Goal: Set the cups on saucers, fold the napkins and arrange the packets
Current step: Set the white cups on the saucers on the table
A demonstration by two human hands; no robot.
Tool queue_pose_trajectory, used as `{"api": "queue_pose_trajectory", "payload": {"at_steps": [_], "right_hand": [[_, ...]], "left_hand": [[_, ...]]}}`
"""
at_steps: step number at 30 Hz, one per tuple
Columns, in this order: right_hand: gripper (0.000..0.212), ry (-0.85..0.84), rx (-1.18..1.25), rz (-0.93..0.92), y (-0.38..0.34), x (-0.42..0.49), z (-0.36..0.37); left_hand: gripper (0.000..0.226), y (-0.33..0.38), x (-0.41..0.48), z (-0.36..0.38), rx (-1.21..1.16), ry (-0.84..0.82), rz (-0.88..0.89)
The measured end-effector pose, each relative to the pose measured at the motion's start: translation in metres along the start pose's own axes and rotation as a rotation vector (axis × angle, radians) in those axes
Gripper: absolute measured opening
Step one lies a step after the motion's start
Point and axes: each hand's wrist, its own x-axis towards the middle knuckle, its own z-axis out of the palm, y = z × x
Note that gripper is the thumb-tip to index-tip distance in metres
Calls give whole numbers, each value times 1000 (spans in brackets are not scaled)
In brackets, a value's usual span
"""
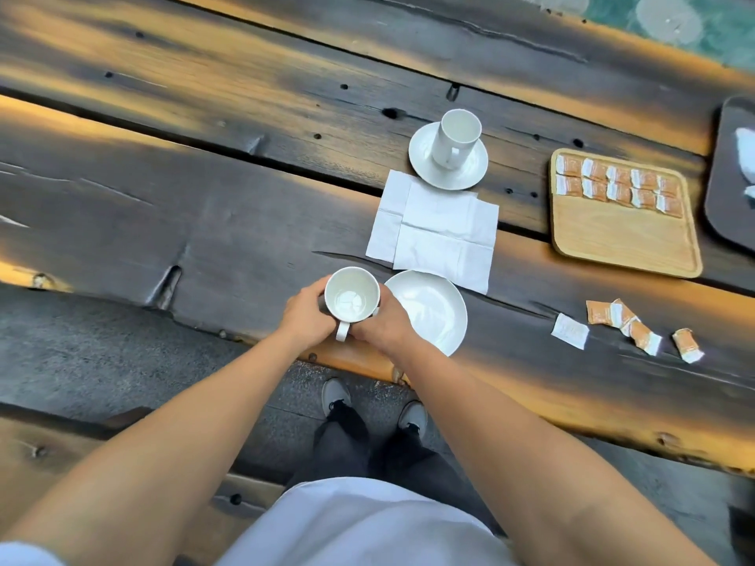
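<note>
White cup (352, 294) sits clasped between both hands, left hand (306, 318) and right hand (382, 324), fingers wrapped round its sides, just left of the empty saucer (433, 310) on the tabletop (204, 222). Unfolded napkins (435, 230) lie beyond; loose packets (625, 326) right.

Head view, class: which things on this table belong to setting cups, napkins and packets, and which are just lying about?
Belong to the job:
- cup held by left hand and right hand
- empty saucer
- far cup on saucer
- unfolded napkins
- loose packets
- wooden tray of packets

Lying about:
- dark tray at the right edge
</note>
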Motion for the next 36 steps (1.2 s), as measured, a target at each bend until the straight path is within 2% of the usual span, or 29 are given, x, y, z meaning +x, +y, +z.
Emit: {"api": "queue_pose_trajectory", "payload": {"at_steps": [5, 11, 18, 24, 27, 31, 36], "right_hand": [[65, 68, -17, 12, 21, -21, -41], [75, 148, -16, 85, 65, -39, -89], [40, 179, 110, 59, 87, -64, -116], [47, 186, 173, 78, 89, -65, -115], [49, 166, 136, 88, 88, -57, -111], [68, 149, 50, 124, 82, -46, -105], [70, 135, 28, 151, 74, -37, -99]], "left_hand": [[66, 29, -15, 37, 15, -4, 49], [67, 59, -32, 94, 49, -96, 108], [66, 72, -43, 133, 49, -169, 106], [67, 72, -44, 133, 62, -193, 103], [66, 69, -41, 127, 52, -187, 100], [64, 63, -36, 116, 49, -153, 92], [65, 60, -27, 108, 54, -147, 72]]}}
